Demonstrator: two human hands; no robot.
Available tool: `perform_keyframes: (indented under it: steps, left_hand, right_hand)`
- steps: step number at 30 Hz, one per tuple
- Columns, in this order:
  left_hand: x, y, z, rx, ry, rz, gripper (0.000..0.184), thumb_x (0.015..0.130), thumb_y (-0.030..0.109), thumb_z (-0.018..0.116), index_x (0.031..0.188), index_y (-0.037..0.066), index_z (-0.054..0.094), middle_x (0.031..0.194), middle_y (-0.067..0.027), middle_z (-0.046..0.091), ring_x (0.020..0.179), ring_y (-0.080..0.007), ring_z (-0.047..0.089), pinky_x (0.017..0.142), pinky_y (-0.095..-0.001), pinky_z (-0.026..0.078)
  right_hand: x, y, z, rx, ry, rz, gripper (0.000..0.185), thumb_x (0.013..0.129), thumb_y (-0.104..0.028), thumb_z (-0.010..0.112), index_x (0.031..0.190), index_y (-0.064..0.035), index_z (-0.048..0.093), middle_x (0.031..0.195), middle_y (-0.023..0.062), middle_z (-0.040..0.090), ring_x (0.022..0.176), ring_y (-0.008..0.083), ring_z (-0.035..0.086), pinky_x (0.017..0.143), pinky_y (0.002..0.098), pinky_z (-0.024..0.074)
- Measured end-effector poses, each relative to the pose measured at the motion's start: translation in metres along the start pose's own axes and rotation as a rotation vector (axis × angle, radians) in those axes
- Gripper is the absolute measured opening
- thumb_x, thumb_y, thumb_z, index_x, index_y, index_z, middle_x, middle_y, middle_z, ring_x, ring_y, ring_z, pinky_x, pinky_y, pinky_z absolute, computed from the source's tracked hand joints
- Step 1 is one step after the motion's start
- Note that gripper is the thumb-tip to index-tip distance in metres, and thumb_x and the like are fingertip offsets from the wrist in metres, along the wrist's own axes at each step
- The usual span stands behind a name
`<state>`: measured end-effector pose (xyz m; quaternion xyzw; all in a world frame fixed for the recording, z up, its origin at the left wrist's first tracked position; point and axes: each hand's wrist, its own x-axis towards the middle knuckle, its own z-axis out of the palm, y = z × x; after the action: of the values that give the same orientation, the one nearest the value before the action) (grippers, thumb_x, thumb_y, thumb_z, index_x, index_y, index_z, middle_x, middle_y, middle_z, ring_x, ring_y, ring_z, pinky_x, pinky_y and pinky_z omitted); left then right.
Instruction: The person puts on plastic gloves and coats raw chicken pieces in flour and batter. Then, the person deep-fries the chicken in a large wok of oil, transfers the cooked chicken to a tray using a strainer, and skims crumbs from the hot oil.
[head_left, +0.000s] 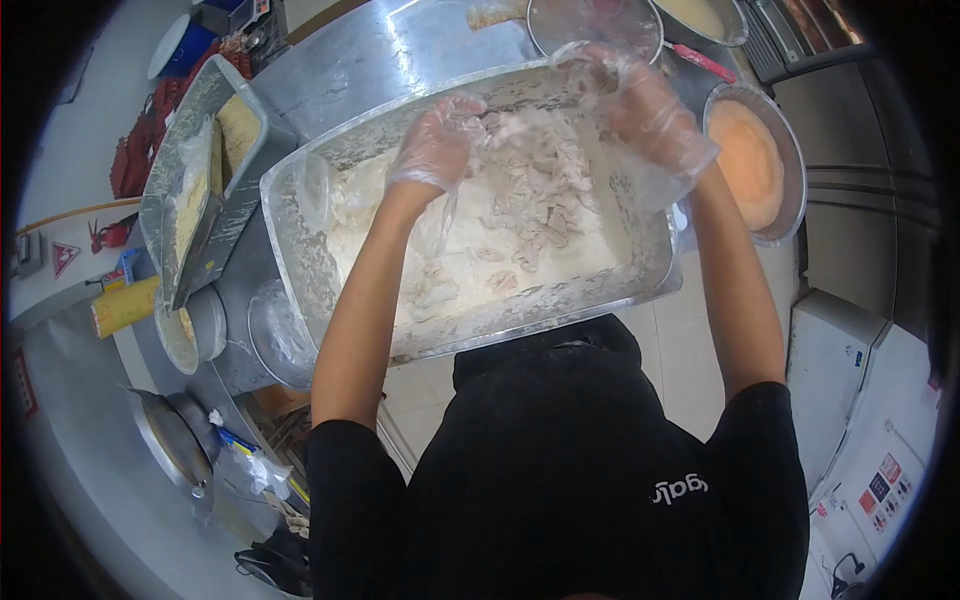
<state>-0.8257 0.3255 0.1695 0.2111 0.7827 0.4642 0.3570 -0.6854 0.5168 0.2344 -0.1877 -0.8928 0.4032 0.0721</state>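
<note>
A large metal tub [480, 341] holds white flour [390, 235], with flour-coated meat pieces [545, 205] heaped right of its middle and several more scattered nearer me. My left hand [437, 145], in a clear plastic glove, hovers at the left of the heap, fingers loosely curved and apart. Over the tub's far right corner is my right hand [650, 115], gloved the same way and smeared by motion. Its fingers reach toward a round metal-rimmed bowl [597, 52] behind the tub. Whether they hold anything is unclear.
To the left stands a grey bin [262, 140] of pale crumbs. A metal bowl of orange powder [742, 165] sits at the right, near a red-handled tool [703, 62]. The steel counter [370, 65] extends behind the tub. Refrigerator doors [850, 150] stand at far right.
</note>
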Motion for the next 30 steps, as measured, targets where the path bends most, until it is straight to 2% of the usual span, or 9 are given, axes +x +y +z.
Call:
perform_keyframes:
  steps: [6, 9, 13, 15, 18, 19, 25, 28, 30]
  left_hand:
    - [-0.020, -0.006, -0.024, 0.539, -0.002, -0.074, 0.033, 0.083, 0.028, 0.055, 0.110, 0.009, 0.055, 0.093, -0.0183, 0.062, 0.076, -0.0292, 0.062, 0.069, -0.0375, 0.048]
    - [-0.047, -0.050, -0.045, 0.782, -0.087, 0.042, 0.049, 0.077, 0.036, 0.061, 0.117, 0.008, 0.052, 0.114, -0.0215, 0.055, 0.096, -0.0346, 0.056, 0.085, -0.0410, 0.044]
    - [-0.096, -0.079, -0.060, 0.911, -0.400, -0.248, 0.084, 0.065, 0.043, 0.069, 0.134, 0.008, 0.034, 0.124, -0.0248, 0.046, 0.114, -0.0345, 0.046, 0.096, -0.0404, 0.037]
    - [-0.115, -0.100, -0.052, 1.046, -0.467, -0.287, 0.100, 0.060, 0.043, 0.073, 0.139, 0.006, 0.024, 0.125, -0.0264, 0.045, 0.116, -0.0351, 0.046, 0.096, -0.0393, 0.037]
    - [-0.119, -0.140, -0.046, 0.775, -0.347, -0.168, 0.106, 0.058, 0.036, 0.076, 0.139, 0.001, 0.017, 0.125, -0.0280, 0.044, 0.117, -0.0344, 0.045, 0.097, -0.0373, 0.037]
    - [-0.119, -0.146, -0.042, 0.536, -0.255, -0.221, 0.101, 0.055, 0.022, 0.080, 0.136, -0.001, 0.025, 0.128, -0.0238, 0.043, 0.121, -0.0304, 0.042, 0.098, -0.0358, 0.037]
    - [-0.126, -0.123, -0.063, -0.269, -0.226, -0.237, 0.087, 0.057, 0.000, 0.076, 0.132, -0.001, 0.032, 0.124, -0.0158, 0.048, 0.119, -0.0259, 0.045, 0.095, -0.0321, 0.039]
    - [-0.139, -0.120, -0.083, -0.235, -0.148, -0.243, 0.089, 0.059, 0.019, 0.080, 0.131, -0.003, 0.033, 0.120, -0.0212, 0.051, 0.113, -0.0278, 0.050, 0.094, -0.0326, 0.040]
    - [-0.134, -0.133, -0.109, 0.347, -0.164, -0.332, 0.092, 0.060, 0.030, 0.079, 0.131, -0.005, 0.032, 0.120, -0.0247, 0.050, 0.112, -0.0312, 0.050, 0.094, -0.0345, 0.040]
  right_hand:
    - [-0.003, -0.002, 0.010, -0.172, 0.040, -0.039, 0.029, 0.086, -0.031, 0.055, 0.095, -0.0072, 0.067, 0.079, 0.0109, 0.065, 0.068, 0.0205, 0.060, 0.066, 0.0333, 0.0472]
    - [-0.012, 0.003, 0.040, 0.021, -0.269, 0.073, 0.034, 0.086, -0.033, 0.055, 0.103, -0.0057, 0.064, 0.087, 0.0152, 0.065, 0.074, 0.0238, 0.061, 0.069, 0.0368, 0.0483]
    - [-0.050, 0.012, 0.117, -0.184, -0.521, -0.316, 0.042, 0.087, -0.034, 0.053, 0.116, -0.0037, 0.051, 0.085, 0.0169, 0.062, 0.077, 0.0262, 0.060, 0.072, 0.0381, 0.0483]
    - [-0.051, -0.032, 0.138, -0.313, -0.951, -0.133, 0.052, 0.079, -0.022, 0.059, 0.123, -0.0002, 0.044, 0.100, 0.0250, 0.059, 0.095, 0.0327, 0.059, 0.083, 0.0391, 0.0462]
    - [-0.080, 0.021, 0.256, -0.166, -0.791, -0.136, 0.076, 0.068, -0.020, 0.068, 0.132, 0.0019, 0.033, 0.100, 0.0296, 0.057, 0.095, 0.0351, 0.059, 0.080, 0.0388, 0.0470]
    - [-0.072, 0.012, 0.260, -0.129, -0.857, -0.086, 0.079, 0.067, -0.021, 0.069, 0.132, 0.0025, 0.032, 0.099, 0.0295, 0.057, 0.094, 0.0352, 0.059, 0.080, 0.0384, 0.0470]
    - [-0.049, -0.030, 0.208, 0.161, -0.838, -0.066, 0.072, 0.070, -0.015, 0.066, 0.132, 0.0020, 0.033, 0.108, 0.0214, 0.057, 0.101, 0.0301, 0.055, 0.087, 0.0353, 0.0449]
    - [-0.039, -0.029, 0.180, 0.182, -0.823, -0.106, 0.056, 0.074, -0.014, 0.062, 0.126, -0.0032, 0.044, 0.118, 0.0127, 0.054, 0.114, 0.0242, 0.048, 0.097, 0.0339, 0.0401]
    - [-0.014, -0.020, 0.167, 0.348, -0.908, -0.103, 0.049, 0.077, -0.019, 0.060, 0.123, -0.0059, 0.048, 0.125, 0.0115, 0.051, 0.117, 0.0235, 0.047, 0.102, 0.0353, 0.0362]
